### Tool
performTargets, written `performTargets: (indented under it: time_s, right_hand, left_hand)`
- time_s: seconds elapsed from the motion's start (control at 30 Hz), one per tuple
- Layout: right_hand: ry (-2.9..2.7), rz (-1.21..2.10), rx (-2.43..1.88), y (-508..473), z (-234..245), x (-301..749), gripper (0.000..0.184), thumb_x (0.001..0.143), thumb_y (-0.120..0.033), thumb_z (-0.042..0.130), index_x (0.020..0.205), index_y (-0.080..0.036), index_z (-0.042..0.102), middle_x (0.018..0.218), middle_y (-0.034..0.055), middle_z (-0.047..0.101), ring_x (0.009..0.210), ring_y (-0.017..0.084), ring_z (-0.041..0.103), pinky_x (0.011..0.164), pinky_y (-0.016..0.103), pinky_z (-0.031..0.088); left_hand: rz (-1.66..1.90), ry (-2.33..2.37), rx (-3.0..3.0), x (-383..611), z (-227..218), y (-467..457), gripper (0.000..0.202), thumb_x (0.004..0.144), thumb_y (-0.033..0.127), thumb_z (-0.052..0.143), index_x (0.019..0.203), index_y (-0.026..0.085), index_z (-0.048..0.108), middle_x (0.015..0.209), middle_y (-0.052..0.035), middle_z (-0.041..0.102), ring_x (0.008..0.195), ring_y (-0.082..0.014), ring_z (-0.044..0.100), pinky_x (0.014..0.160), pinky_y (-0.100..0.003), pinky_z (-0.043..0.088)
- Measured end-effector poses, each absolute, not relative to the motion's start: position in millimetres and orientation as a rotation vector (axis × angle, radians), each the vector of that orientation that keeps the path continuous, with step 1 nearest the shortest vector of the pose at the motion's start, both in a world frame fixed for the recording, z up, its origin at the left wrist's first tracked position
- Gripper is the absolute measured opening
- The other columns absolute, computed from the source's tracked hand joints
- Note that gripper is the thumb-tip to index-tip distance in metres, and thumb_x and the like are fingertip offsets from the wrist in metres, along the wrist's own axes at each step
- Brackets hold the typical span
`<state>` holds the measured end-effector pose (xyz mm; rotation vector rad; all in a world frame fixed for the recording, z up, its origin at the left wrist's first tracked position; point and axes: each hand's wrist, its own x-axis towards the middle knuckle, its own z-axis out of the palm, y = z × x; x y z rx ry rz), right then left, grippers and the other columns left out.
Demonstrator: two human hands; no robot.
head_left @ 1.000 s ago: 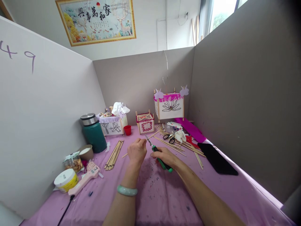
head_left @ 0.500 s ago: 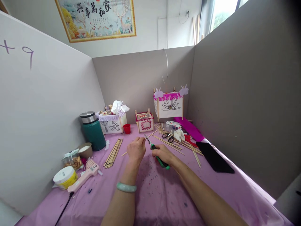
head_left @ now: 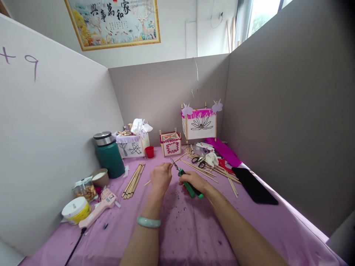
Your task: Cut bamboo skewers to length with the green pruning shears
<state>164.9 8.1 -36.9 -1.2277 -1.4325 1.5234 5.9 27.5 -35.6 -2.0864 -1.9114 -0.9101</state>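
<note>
My left hand [head_left: 161, 178] is closed on a thin wooden stick [head_left: 148, 183], which sticks out on both sides of the fingers. My right hand [head_left: 193, 181] grips green-and-black long-nose pliers [head_left: 191, 186]; their handles are spread a little, and the metal jaws point forward and left. The jaw tips are at the stick, just beyond my left fingertips; whether they touch it is too small to tell. On the purple cloth [head_left: 191, 229] below lie small dark scraps.
Left stand a green flask [head_left: 110, 159], a pink glue gun [head_left: 100, 208] and a bundle of sticks [head_left: 134, 181]. Behind are a red cup [head_left: 149, 152] and decorated boxes [head_left: 172, 145]. Right lie loose sticks [head_left: 198, 169], black scissors [head_left: 201, 163] and a black tablet-like slab [head_left: 253, 185].
The plier handles have spread farther apart. Both hands stay almost in the same place, with the stick still in the left one.
</note>
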Motion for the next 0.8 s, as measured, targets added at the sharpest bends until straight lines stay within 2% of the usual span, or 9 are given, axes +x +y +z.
performTargets:
  time_s: [0.13,0.33,0.53,0.8]
  right_hand:
    - [-1.447,1.500,-1.241,5.8,-35.0,164.7,0.012,0.066,-0.024,0.058,0.073,-0.015,0.058,0.064,0.0028,0.060,0.050,0.012,0.056,0.041,0.020,0.040]
    - [-1.464,1.491,-1.230,4.8,-33.3,163.6,0.013,0.067,-0.025,0.058,0.074,-0.015,0.059,0.070,0.0032,0.061,0.053,0.011,0.057,0.042,0.020,0.040]
    - [-1.501,1.444,-1.251,4.3,-32.6,162.6,0.013,0.066,-0.025,0.059,0.073,-0.015,0.057,0.068,0.0021,0.060,0.054,0.012,0.057,0.042,0.020,0.039]
    - [-1.459,1.492,-1.237,5.1,-34.8,164.8,0.015,0.064,-0.027,0.059,0.074,-0.016,0.057,0.068,0.0016,0.060,0.055,0.012,0.057,0.044,0.021,0.041]
  left_hand:
    - [-0.961,-1.899,-2.095,5.9,-36.3,27.5,0.029,0.092,0.037,0.044,0.099,0.027,0.070,0.098,-0.0028,0.072,0.084,-0.0171,0.064,0.067,-0.027,0.035]
    - [-1.003,-1.911,-2.078,4.7,-38.2,28.6,0.028,0.090,0.040,0.047,0.101,0.027,0.070,0.098,-0.0027,0.072,0.086,-0.0176,0.065,0.069,-0.026,0.037]
    - [-0.939,-1.941,-2.098,3.5,-35.0,27.9,0.029,0.091,0.039,0.046,0.100,0.029,0.071,0.098,-0.0036,0.073,0.088,-0.0176,0.065,0.072,-0.026,0.039]
    - [-0.817,-1.947,-2.137,6.6,-29.6,25.4,0.035,0.093,0.041,0.040,0.102,0.027,0.071,0.095,-0.0061,0.073,0.087,-0.0188,0.065,0.069,-0.025,0.039]
